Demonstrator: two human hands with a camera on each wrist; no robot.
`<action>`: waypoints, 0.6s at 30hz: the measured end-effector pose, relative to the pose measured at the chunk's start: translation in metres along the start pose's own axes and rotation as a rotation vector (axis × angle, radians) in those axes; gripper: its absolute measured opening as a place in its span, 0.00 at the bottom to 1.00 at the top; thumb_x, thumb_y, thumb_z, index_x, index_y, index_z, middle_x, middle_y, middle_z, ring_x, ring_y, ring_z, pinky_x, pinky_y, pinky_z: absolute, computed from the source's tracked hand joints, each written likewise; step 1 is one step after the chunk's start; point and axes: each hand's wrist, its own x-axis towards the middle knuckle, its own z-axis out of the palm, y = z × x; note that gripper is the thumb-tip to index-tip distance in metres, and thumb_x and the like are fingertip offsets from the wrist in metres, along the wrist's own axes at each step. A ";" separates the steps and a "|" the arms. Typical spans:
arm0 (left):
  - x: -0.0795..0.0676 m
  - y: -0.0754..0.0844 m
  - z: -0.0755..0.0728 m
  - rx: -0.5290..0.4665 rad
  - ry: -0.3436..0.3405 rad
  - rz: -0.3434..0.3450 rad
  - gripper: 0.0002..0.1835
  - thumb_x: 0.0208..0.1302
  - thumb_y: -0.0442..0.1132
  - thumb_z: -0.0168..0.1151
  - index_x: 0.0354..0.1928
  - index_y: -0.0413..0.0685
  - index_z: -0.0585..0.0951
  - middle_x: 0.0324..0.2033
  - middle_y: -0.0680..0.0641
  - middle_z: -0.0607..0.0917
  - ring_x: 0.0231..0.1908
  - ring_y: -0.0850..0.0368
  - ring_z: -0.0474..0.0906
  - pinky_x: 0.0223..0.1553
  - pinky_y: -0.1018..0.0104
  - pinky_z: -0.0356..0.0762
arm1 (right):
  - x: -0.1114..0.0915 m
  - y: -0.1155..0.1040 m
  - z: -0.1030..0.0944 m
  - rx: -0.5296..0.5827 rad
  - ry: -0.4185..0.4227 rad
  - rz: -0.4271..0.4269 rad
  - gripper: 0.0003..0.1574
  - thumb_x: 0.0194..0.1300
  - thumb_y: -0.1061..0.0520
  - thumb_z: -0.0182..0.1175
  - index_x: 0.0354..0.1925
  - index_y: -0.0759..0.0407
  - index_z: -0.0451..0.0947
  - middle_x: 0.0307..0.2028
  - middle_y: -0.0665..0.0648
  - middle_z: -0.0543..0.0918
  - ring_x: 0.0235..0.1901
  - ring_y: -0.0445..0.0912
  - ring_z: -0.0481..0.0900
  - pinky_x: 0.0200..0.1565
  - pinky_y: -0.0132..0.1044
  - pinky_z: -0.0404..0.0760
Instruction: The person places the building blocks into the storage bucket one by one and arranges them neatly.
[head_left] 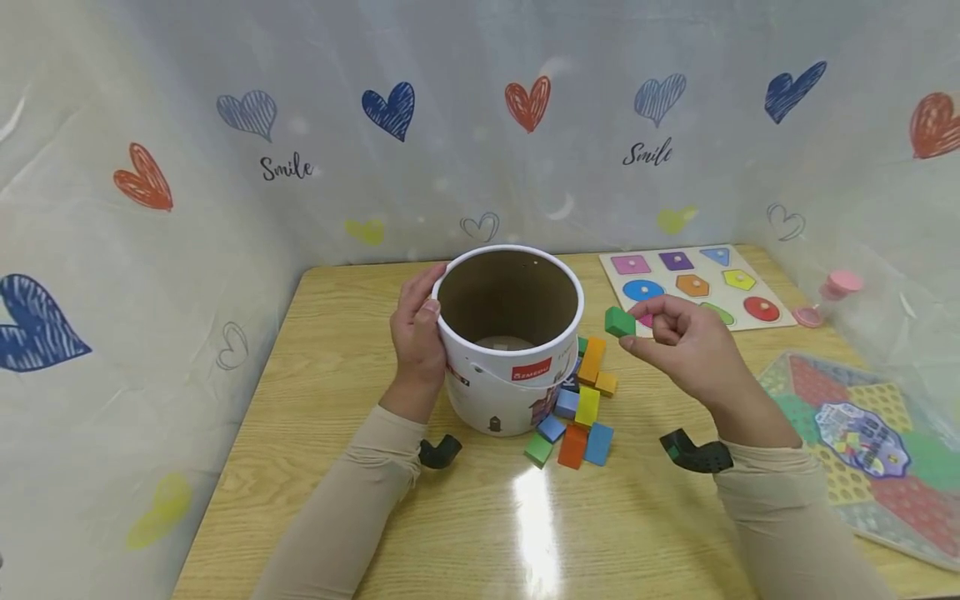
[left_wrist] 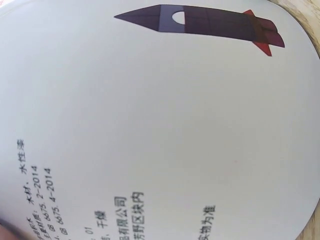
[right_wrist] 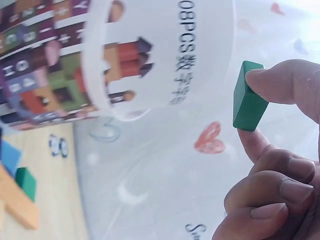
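A white round bucket [head_left: 491,400] stands upright on the table, its dark inside showing from above. My left hand [head_left: 420,333] holds it by the left side, fingers around the wall just under the rim. In the left wrist view the printed bucket wall [left_wrist: 165,110] fills nearly everything. To the right of the bucket, my right hand [head_left: 686,346] pinches a green block [head_left: 619,322] between thumb and index finger, raised above the table. The right wrist view shows the green block [right_wrist: 249,97] tilted, the other fingers curled below it.
Several coloured blocks [head_left: 587,408] lie against the bucket's right side. Behind the right hand is a shape-puzzle board [head_left: 660,271] with knobbed pieces. A bag or mat with coloured patches [head_left: 862,433] lies at the right edge of the table [head_left: 300,375], near a pink item [head_left: 840,285].
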 end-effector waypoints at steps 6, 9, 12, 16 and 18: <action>0.000 0.018 0.002 -0.005 -0.026 -0.001 0.27 0.53 0.33 0.40 0.53 0.28 0.76 0.52 0.31 0.75 0.54 0.45 0.69 0.53 0.37 0.63 | 0.014 -0.021 0.005 -0.001 -0.002 -0.056 0.17 0.54 0.52 0.68 0.43 0.53 0.76 0.19 0.53 0.54 0.16 0.47 0.55 0.17 0.40 0.60; 0.000 0.016 0.001 0.002 -0.021 0.010 0.27 0.54 0.34 0.41 0.53 0.29 0.77 0.51 0.33 0.75 0.54 0.46 0.70 0.53 0.37 0.63 | 0.020 -0.029 0.013 0.012 -0.003 -0.088 0.18 0.54 0.52 0.69 0.43 0.53 0.77 0.19 0.53 0.55 0.16 0.48 0.55 0.17 0.40 0.59; 0.000 0.005 -0.001 0.012 -0.009 0.011 0.27 0.54 0.37 0.42 0.53 0.34 0.79 0.51 0.39 0.78 0.54 0.49 0.70 0.53 0.41 0.65 | 0.024 -0.033 0.018 0.044 0.003 -0.118 0.18 0.54 0.53 0.69 0.44 0.53 0.77 0.19 0.53 0.54 0.16 0.47 0.55 0.17 0.40 0.59; -0.001 -0.003 -0.003 0.030 -0.005 0.003 0.27 0.54 0.40 0.43 0.54 0.41 0.80 0.51 0.44 0.78 0.54 0.50 0.71 0.53 0.51 0.68 | 0.024 -0.031 0.016 0.098 0.046 -0.129 0.19 0.54 0.56 0.68 0.45 0.55 0.77 0.18 0.51 0.53 0.15 0.46 0.54 0.17 0.39 0.58; 0.000 -0.004 -0.003 0.034 -0.009 0.006 0.27 0.55 0.41 0.43 0.54 0.42 0.80 0.51 0.45 0.78 0.54 0.49 0.71 0.52 0.52 0.68 | 0.022 -0.025 0.013 0.115 0.069 -0.114 0.18 0.55 0.57 0.68 0.45 0.57 0.77 0.17 0.50 0.53 0.14 0.46 0.53 0.17 0.39 0.58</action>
